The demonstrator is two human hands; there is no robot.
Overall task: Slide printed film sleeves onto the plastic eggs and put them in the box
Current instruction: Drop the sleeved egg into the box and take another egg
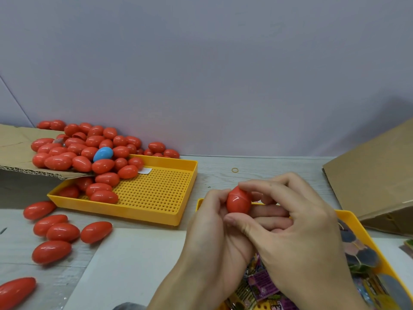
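A red plastic egg (238, 201) sits upright between both hands at centre right, with no sleeve visible on it. My left hand (210, 222) cups it from the left and below. My right hand (297, 227) pinches its top and its bottom with the fingers and thumb. Printed film sleeves (261, 285) lie in a yellow tray (357, 222) under my hands. Many more red eggs (89, 153) and one blue egg (103, 153) spill from a cardboard flap (15, 148) into a perforated yellow tray (156, 193) at the left.
Several loose red eggs (58, 231) lie on the table at the left, one (15, 291) near the bottom edge. A cardboard box (377, 175) stands tilted at the right. A rubber band (235, 169) lies on the table. A white sheet (134, 260) covers the near table.
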